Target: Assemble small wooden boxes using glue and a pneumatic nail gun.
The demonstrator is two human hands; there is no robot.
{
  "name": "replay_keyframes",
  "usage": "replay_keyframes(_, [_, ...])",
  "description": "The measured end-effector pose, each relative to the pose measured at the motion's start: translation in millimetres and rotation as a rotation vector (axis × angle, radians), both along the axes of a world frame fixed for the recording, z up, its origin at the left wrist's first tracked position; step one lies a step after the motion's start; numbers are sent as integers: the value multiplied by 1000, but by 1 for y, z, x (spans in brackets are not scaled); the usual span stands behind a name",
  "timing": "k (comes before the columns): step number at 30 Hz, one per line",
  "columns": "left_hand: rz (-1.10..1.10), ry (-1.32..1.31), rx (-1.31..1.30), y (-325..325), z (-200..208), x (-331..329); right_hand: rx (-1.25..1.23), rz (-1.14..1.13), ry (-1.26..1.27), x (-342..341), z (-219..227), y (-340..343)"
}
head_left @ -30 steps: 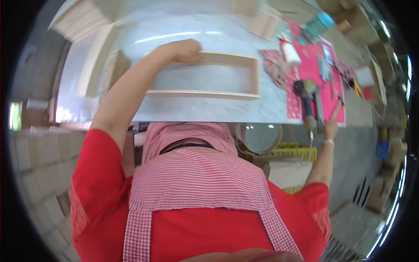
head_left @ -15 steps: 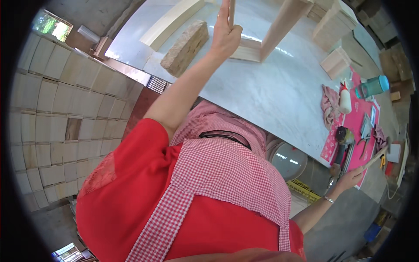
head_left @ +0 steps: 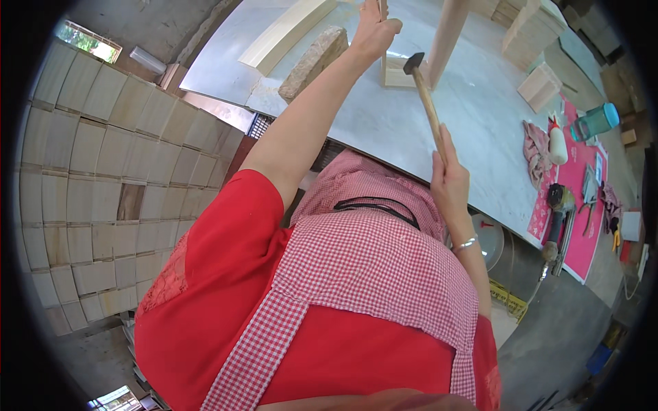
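My right hand [head_left: 450,181] is closed around the wooden handle of a hammer [head_left: 428,103], held above the near edge of the table with its dark head up. Farther off, my left hand [head_left: 374,34] grips the edge of a thin upright wooden board [head_left: 383,9], close to the top of the picture. This board seems to be part of a pale wooden frame, with a low crosspiece [head_left: 399,74] and another upright board [head_left: 449,38]; its upper end runs out of view. The hammer head is beside the crosspiece; whether they touch I cannot tell.
A rough stone block [head_left: 315,63] and a long pale wood strip [head_left: 288,34] lie left on the table [head_left: 384,137]. To the right are wood blocks [head_left: 539,88], a rag [head_left: 537,152], a white bottle [head_left: 557,145], a teal jar [head_left: 595,122] and an air tool [head_left: 554,222]. Stacked boxes [head_left: 103,198] stand left.
My right hand has swung from the far right, beside the pink sheet, to the middle, bringing the hammer over the table. My left hand stays on the board.
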State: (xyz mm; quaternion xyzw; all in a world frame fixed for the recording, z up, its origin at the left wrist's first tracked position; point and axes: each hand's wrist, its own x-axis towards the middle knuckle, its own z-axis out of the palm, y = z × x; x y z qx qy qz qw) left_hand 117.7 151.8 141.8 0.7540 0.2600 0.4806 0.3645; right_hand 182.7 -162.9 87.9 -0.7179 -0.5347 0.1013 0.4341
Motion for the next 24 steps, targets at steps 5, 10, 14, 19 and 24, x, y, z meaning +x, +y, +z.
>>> replay_keyframes(5, [32, 44, 47, 18, -10, 4, -84, -14, -164, -10, -13, 24])
replay_keyframes(10, [25, 19, 52, 17, -6, -1, -165, -33, -229, -15, -6, 40])
replay_keyframes(14, [13, 15, -6, 2, 4, 0, -108, -57, -245, -6, -11, 61])
replay_keyframes(19, [51, 36, -44, -8, 10, -2, -234, -34, -364, 3, -7, 65])
replay_keyframes(24, [50, -85, -125, -24, -3, -4, -118, -81, 2, 6, 1, -20])
